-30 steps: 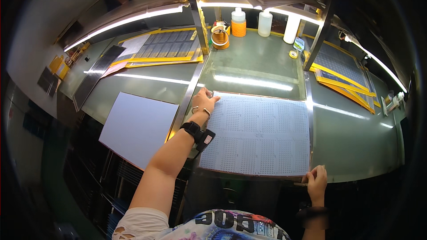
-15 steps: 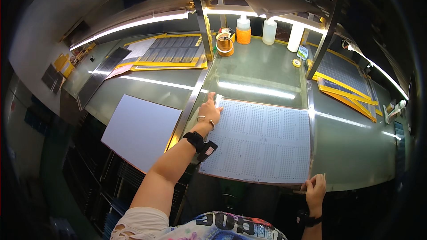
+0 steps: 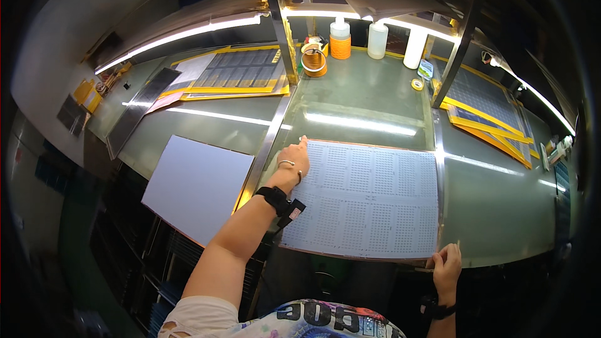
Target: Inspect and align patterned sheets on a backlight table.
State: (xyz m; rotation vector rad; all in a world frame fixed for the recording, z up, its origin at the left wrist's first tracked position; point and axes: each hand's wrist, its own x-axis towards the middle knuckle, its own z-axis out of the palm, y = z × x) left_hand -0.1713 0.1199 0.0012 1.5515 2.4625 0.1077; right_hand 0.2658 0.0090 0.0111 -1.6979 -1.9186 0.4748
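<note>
A thin white panel (image 3: 366, 203) covered in rows of small dark marks, with a copper-coloured edge, lies flat on the glass-like worktop in front of me. My left hand (image 3: 293, 156) is at its far left corner, index finger stretched out onto that corner and the other fingers partly bent. At the near right corner, my right hand (image 3: 446, 264) has its fingers closed on the panel's edge; a small pale sliver shows beside the fingers, too small to name. To the left, a plain white panel (image 3: 199, 184) overhangs the worktop's front edge.
A metal strip (image 3: 266, 144) divides the left worktop section from the middle. Bottles (image 3: 377, 40), an orange tape roll (image 3: 313, 61) and a small yellow roll (image 3: 417, 84) stand at the back. Yellow-edged film sheets (image 3: 241, 69) lie back left, more film sheets (image 3: 485, 109) back right. Metal posts rise behind.
My left hand has drawn slightly nearer to me, its fingers gathering from spread to a stretched index finger at the corner. My right hand stays at the near right corner.
</note>
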